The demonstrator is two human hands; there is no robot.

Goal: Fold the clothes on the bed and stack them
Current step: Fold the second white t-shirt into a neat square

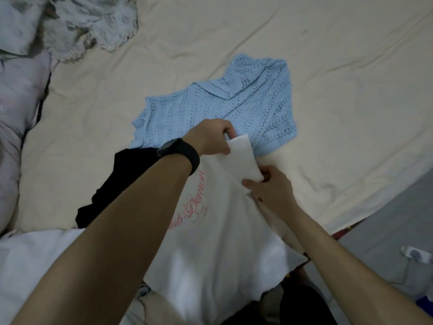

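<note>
White tee (210, 242) w/ pink script print (191, 205) lies at the near edge of the bed, lower part hanging toward the camera, & both hands are on its sleeve (243, 158). Left hand (210, 137), black band (180, 153) on the wrist, has thumb & curled fingers closed on the sleeve's far end, pinching the cuff. Right hand (271, 186) pinches the sleeve's near end, thumb pointing left along the fabric, fingers curled over the edge. The sleeve runs as a flat white strip btwn the two hands, over the tee's upper part. Just beyond, a light-blue openwork knit top (222, 109) lies spread flat on the cream sheet (328, 66), collar away from the camera; the left hand sits over its near hem. A black garment (121, 179) lies crumpled to the left, partly hidden by the left forearm, next to the tee & the knit top's near corner. Grey-white patterned bedding (89, 26) is bunched at the far left. On the floor at right, a white power strip (416, 254).
</note>
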